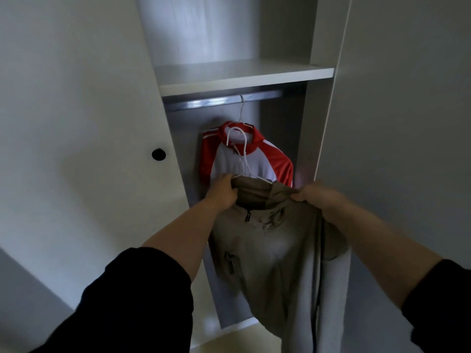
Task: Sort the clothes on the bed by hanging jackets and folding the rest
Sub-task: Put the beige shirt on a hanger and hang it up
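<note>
Left hand (223, 189) and right hand (316, 197) each grip the tan jacket (267, 250) by its collar, its hanger (246, 154) hooking up toward the rail (229, 100) at 12 o'clock, left hand nearer.

Pairs and singles, counted
One red-and-white jacket (254, 161) plus one tan jacket (267, 250) makes two; one upper hanger (241, 110) plus one lower hanger (245, 154), both white, makes two; a left hand (224, 189) and a right hand (316, 194) make two; one left sleeve (140, 301) and one right sleeve (443, 301) make two; then one metal rail (204, 103), one shelf (242, 77), one dark round knob (158, 154).
</note>
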`<state>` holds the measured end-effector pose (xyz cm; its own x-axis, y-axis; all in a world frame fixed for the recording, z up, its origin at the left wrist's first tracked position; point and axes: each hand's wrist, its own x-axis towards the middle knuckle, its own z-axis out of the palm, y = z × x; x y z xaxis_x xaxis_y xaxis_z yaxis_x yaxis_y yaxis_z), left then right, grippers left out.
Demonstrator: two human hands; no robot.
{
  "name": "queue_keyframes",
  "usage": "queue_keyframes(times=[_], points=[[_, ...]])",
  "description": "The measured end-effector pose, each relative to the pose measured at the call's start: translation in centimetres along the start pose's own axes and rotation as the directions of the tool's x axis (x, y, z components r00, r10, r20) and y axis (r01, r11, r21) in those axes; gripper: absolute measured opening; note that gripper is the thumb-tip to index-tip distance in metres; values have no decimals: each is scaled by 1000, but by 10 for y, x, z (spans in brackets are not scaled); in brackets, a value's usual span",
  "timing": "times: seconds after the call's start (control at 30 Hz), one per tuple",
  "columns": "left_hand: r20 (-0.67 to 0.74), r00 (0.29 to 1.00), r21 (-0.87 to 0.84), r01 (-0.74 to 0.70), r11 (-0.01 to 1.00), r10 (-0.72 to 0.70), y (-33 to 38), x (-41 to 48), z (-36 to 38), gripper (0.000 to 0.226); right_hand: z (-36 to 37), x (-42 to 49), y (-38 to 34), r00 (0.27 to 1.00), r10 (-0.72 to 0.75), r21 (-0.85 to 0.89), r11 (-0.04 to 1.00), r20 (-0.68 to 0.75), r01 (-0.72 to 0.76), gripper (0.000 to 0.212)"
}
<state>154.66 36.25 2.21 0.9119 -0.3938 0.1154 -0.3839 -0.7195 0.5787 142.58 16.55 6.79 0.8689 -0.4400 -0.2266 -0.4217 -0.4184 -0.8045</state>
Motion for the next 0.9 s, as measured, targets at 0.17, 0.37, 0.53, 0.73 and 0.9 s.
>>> queue_keyframes(times=[0.17,0.37,0.53,0.73,0.9], points=[[-164,986,22,43,999,-39,-33,46,-3,25,30,42,-9,998,60,158,986,-3,-58,39],[-385,921,53,83,995,-56,-47,121,1,24,46,97,-27,990,22,303,951,139,-64,47],[-522,841,-95,106,990,-140,-62,183,-16,25,56,143,-62,974,-118,489,872,195,8,25],[-485,831,-262,160,952,-273,-75,221,-37,45,75,185,-97,960,-198,515,854,199,70,15],[-465,822,-445,104,889,-329,-72,231,-35,49,93,206,-118,962,-201,517,853,185,79,43]])
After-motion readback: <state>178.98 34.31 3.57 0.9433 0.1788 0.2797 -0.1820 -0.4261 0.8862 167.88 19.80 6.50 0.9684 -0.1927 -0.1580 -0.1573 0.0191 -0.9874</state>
